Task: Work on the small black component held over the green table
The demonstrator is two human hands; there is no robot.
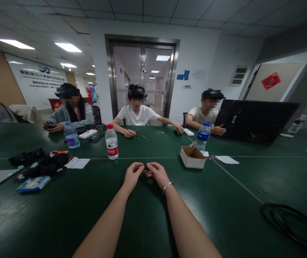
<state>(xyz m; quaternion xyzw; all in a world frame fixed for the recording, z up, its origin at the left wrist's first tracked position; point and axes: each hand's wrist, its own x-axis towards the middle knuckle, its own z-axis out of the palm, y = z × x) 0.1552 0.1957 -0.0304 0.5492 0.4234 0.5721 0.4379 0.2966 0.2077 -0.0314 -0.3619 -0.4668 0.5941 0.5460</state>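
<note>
Both of my hands meet over the green table (148,208), near the middle of the view. A small dark object (145,167) is pinched between them, too small to identify. My left hand (133,175) has thumb and fingers closed on its left side. My right hand (157,173), with a silver bracelet at the wrist, closes on its right side. An open cardboard box (192,163) stands to the right of my hands. Beyond them to the left is a red-capped bottle (112,143).
Across the table sit several people wearing headsets. A blue-capped bottle (203,137) stands behind the box, near a large black monitor (255,118). Black items (43,163) and a blue packet (33,184) lie left. Coiled black cable (290,224) lies at lower right.
</note>
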